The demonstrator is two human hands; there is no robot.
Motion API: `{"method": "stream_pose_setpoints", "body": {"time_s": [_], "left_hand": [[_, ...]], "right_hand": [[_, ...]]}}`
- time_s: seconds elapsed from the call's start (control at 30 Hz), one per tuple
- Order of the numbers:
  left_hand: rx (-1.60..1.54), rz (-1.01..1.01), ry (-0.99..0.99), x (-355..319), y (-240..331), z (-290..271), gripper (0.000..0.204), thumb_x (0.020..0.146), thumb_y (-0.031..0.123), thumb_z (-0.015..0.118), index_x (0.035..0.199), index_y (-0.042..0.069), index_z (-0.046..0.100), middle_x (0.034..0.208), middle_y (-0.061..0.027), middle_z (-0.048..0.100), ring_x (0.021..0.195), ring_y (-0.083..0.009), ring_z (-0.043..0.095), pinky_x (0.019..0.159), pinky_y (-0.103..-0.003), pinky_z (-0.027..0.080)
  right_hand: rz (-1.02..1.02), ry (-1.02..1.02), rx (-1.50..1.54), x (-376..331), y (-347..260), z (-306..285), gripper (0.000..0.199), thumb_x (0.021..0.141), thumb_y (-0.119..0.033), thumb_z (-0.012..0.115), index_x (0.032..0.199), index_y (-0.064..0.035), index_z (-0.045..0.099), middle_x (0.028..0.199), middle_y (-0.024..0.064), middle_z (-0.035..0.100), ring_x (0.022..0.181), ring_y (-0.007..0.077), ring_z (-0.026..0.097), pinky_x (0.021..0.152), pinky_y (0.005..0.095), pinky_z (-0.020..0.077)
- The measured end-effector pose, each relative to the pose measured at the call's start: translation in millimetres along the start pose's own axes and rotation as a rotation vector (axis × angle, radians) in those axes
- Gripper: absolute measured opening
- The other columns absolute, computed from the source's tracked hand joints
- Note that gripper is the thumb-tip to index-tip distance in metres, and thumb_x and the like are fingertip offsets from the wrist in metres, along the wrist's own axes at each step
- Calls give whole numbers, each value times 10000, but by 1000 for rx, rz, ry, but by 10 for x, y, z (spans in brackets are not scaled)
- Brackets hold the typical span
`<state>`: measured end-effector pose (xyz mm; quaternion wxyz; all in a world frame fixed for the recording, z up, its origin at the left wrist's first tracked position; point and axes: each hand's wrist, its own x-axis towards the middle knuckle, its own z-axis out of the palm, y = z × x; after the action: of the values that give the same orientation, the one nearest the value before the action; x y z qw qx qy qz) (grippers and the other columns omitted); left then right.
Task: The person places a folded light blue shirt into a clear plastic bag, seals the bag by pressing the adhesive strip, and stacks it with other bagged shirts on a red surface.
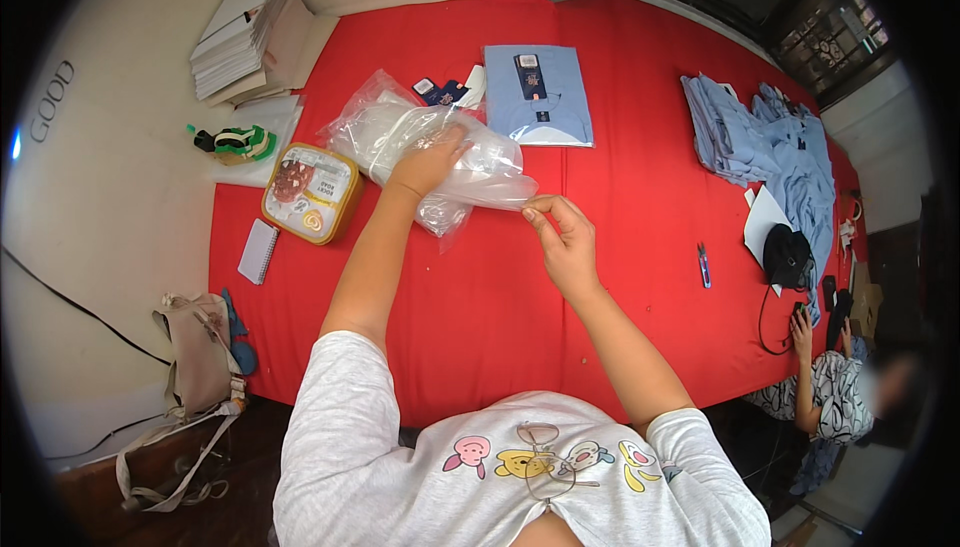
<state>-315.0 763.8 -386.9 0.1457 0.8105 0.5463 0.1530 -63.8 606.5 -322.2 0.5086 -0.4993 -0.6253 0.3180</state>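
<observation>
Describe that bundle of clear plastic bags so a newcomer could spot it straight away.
Find the big red cloth-covered table. Toward its far side, between the square, yellow-sided tub and the flat, folded light-blue shirt, lies the bundle of clear plastic bags, with the person's left hand on it and right hand pinching its right end. Unlike either neighbour, it is colourless and loosely crumpled.

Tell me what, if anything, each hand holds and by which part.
The right hand pinches the clear plastic by its right end; the left hand lies on top, its grip unclear.
</observation>
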Motion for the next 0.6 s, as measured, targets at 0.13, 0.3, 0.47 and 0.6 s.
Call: {"method": "stream_pose_setpoints", "body": {"time_s": [0.13, 0.3, 0.47, 0.6], "left_hand": [[22, -43, -45, 41, -19, -16, 531, 1102, 467, 490, 1474, 96, 565, 1554, -160, 559, 1376, -378, 568, 1133, -486, 471], [-69, -31, -72, 47, 215, -200, 473, 1067, 391, 597, 1419, 76, 612, 1527, -192, 577, 1377, -394, 564, 1138, -483, 469], [-196, 172, 94, -454, 485, -180, 463, 962, 231, 740, 1382, 57, 650, 1441, -225, 639, 1312, -413, 614, 1137, -446, 479], [-270, 41, -153, -598, 839, -605, 556, 912, 245, 796, 1427, 86, 659, 1523, -213, 583, 1455, -379, 511, 1222, -476, 411]], "right_hand": [[-70, -49, -15, -64, -160, -85, 42, 982, -26, 707, 974, 11, 689, 995, 124, 743, 996, 263, 718, 899, 361, 559], [-107, -124, -48, -429, 58, -184, 89, 972, -35, 721, 1041, 0, 676, 1068, 129, 702, 1041, 267, 702, 906, 364, 560], [95, 7, -115, -578, 428, -168, 630, 887, -219, 871, 1389, -18, 549, 1384, 142, 554, 1070, 249, 661, 830, 366, 565], [157, 153, -60, -347, 482, 93, 835, 860, -316, 893, 1514, -1, 482, 1349, 150, 584, 952, 208, 670, 696, 350, 558]]}}
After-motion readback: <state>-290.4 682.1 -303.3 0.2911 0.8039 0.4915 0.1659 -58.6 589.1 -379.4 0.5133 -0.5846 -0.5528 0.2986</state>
